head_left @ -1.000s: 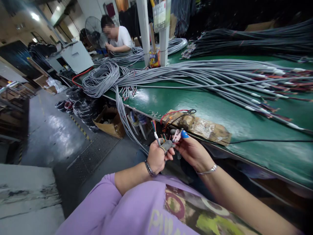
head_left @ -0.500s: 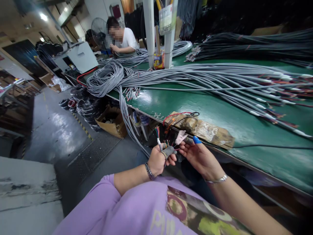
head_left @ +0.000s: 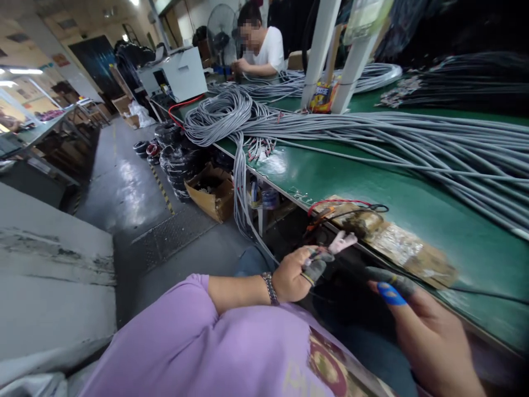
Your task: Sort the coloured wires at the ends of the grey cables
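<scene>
My left hand, with grey covers on its fingertips, is closed on the end of a grey cable that runs up towards the hanging bundle. The cable's thin coloured wires are mostly hidden by the fingers. A pale pink forked piece juts out past the fingertips; how it is held is unclear. Apart from it, to the right, my right hand is stretched out by the table edge. Its thumb wears a blue cover and lies close to the grey-covered index finger. No object shows in it, and it is slightly blurred.
A taped cardboard strip with red and black leads lies along the green table's edge. Coiled grey cables lie behind it, some hanging over the edge. A cardboard box stands on the floor. A co-worker sits at the back.
My right hand has come away from the wires and moved right, towards me. My left hand still grips the cable, its wires now more covered. The view has swung left.
</scene>
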`<action>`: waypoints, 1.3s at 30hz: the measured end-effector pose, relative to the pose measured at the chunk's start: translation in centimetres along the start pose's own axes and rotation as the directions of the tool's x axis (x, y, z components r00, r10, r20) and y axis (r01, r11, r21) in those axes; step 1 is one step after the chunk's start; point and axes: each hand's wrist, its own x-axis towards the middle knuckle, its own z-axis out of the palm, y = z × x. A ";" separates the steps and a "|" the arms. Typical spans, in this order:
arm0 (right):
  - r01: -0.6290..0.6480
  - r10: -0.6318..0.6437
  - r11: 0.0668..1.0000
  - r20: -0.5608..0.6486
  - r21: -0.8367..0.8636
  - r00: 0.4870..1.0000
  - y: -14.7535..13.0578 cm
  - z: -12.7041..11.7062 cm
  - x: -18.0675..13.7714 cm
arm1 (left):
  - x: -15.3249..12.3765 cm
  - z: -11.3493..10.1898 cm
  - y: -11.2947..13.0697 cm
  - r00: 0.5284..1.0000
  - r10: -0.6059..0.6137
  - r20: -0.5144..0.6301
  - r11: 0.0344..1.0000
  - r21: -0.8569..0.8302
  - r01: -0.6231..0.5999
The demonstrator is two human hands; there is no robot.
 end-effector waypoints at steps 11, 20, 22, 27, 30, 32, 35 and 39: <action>0.300 -0.271 0.953 0.303 -0.051 0.914 -1.6 2.4 -1.9 | -1.5 0.3 0.6 0.866 -0.221 0.448 0.938 0.342 0.062; -0.206 0.141 0.955 0.285 0.215 0.948 1.7 3.8 -2.3 | -2.5 0.2 0.7 0.847 -0.442 0.294 0.847 -0.173 0.502; -0.233 0.172 0.936 0.232 0.265 0.957 1.4 4.1 -2.5 | -2.6 0.1 0.7 0.858 -0.437 0.270 0.863 -0.142 0.485; -0.244 0.169 0.910 0.236 0.336 0.957 0.5 4.1 -2.5 | -2.5 -0.2 0.6 0.822 -0.469 0.324 0.850 -0.088 0.519; -0.184 0.082 0.932 0.312 0.312 0.947 0.4 3.7 -2.5 | -2.1 -0.2 0.6 0.835 -0.440 0.330 0.848 -0.154 0.508; -0.167 0.051 0.941 0.362 0.295 0.931 0.4 3.5 -2.5 | -2.0 -0.3 0.5 0.844 -0.415 0.341 0.847 -0.194 0.495; -0.220 0.098 0.928 0.372 0.301 0.923 0.0 3.4 -2.5 | -2.0 -0.3 0.3 0.843 -0.409 0.348 0.848 -0.197 0.493; -0.269 0.167 0.896 0.293 0.353 0.941 -0.8 3.4 -2.2 | -2.1 -0.2 0.1 0.842 -0.440 0.313 0.834 -0.206 0.512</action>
